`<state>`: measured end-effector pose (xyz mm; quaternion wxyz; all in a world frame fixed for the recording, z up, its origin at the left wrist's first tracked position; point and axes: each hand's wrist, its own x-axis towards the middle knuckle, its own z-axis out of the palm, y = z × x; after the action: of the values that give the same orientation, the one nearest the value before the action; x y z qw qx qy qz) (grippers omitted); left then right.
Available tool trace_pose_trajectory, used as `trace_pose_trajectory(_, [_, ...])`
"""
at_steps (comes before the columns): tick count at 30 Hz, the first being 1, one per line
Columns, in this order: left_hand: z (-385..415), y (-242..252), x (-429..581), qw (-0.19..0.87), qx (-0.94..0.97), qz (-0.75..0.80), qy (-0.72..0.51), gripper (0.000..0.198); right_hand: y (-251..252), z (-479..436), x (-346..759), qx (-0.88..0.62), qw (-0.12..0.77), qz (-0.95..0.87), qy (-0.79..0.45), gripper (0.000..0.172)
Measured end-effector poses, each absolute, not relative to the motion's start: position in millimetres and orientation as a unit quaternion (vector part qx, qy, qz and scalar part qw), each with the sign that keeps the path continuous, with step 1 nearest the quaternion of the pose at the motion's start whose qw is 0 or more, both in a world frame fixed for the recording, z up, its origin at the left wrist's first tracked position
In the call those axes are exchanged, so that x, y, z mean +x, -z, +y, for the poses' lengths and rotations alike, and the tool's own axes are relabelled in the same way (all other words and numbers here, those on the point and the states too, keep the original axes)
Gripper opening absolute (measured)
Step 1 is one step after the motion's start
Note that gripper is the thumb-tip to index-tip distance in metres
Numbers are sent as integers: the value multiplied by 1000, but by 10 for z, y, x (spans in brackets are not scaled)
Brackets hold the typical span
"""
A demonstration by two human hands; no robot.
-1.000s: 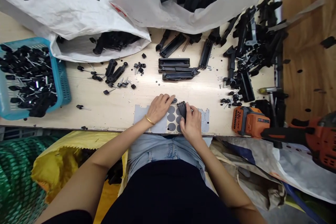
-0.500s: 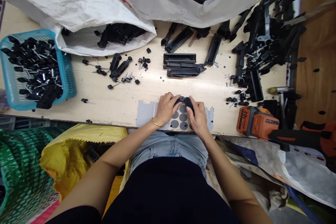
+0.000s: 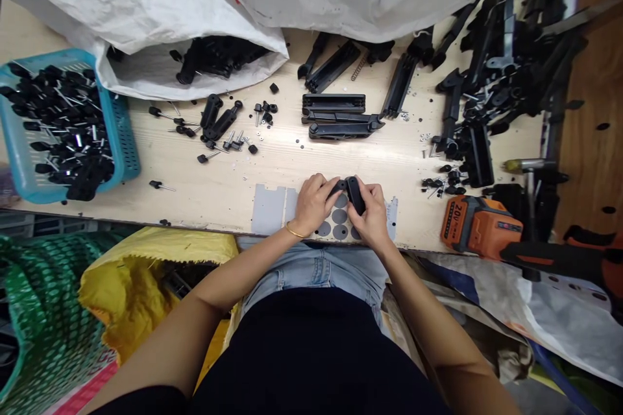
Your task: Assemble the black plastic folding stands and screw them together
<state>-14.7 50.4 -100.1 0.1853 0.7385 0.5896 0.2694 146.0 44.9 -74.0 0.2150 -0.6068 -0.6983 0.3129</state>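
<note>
My left hand [image 3: 314, 204] is closed on a small black plastic part [image 3: 339, 186], partly covered by its fingers. In my right hand [image 3: 370, 215] is a longer black plastic piece [image 3: 355, 194] with a rounded top end, gripped between thumb and fingers. The two parts lie side by side, their upper ends close together; whether they are joined I cannot tell. Beneath both hands is a grey sheet [image 3: 269, 209] with dark round discs [image 3: 339, 216] on it, at the table's front edge.
A blue basket [image 3: 127, 136] of black-headed screws stands left. White sacks [image 3: 195, 0] with black parts lie at the back. Black brackets [image 3: 335, 104] sit mid-table, and more are piled at right. An orange battery tool [image 3: 479, 224] and a hammer [image 3: 528, 172] lie at the right.
The black piece in my right hand has turned and shows more of its side. Both hands have shifted slightly to the right. The whole view has shifted a little.
</note>
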Motion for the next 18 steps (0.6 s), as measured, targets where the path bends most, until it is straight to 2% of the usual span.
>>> trace_pose_trajectory(9, [562, 941, -128, 164, 775, 573, -208, 32, 731, 456, 1460, -598, 212, -698, -332, 61])
trace_pose_trajectory(18, [918, 942, -165, 220, 830, 482, -176, 31, 777, 432, 1461, -602, 220, -706, -301, 66])
